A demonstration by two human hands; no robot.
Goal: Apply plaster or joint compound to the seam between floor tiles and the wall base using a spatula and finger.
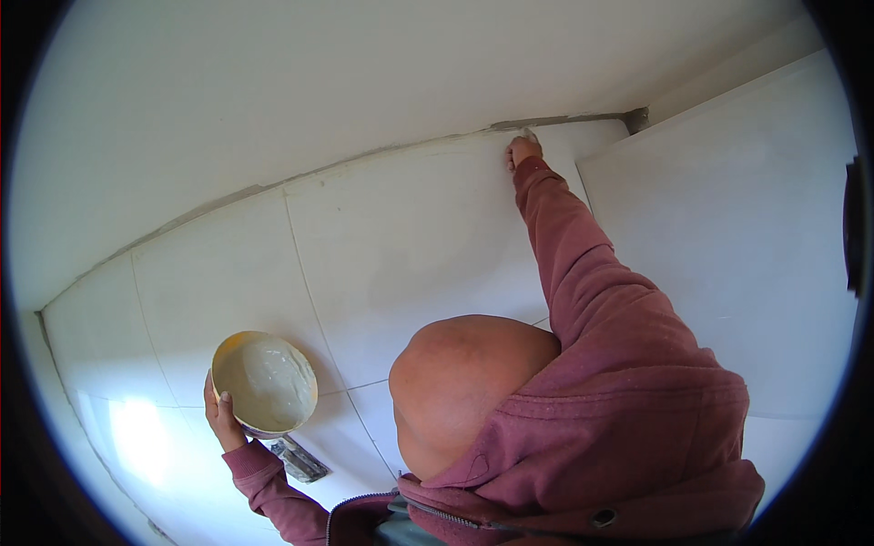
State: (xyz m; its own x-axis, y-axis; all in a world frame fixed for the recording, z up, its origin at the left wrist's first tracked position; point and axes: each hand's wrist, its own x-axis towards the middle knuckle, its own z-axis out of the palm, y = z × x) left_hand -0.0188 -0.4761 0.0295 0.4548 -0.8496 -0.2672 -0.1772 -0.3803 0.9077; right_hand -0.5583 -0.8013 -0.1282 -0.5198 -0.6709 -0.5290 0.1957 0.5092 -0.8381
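My left hand (225,419) grips the side of a round, yellow-rimmed tub (310,376), thumb over the rim and fingers round the outside. Whitish paste (264,378) coats its inside, and the tub is tilted so its opening shows. Up high, my right arm is stretched out to the top of the tiled wall. There my right hand (523,151) is closed, fingertips against the joint (364,153) under the ceiling. Something pale shows at its fingertips, too small to name. Grey filler lines this joint, darker and rougher to the right of the hand.
Large white tiles (410,227) cover the wall, with thin seams between them. A white panel (728,218) stands at the right, with a dark object (853,227) at its far edge. Below the tub is a dark grey rectangular thing (300,460), kind unclear. The pale ceiling (364,73) spans above.
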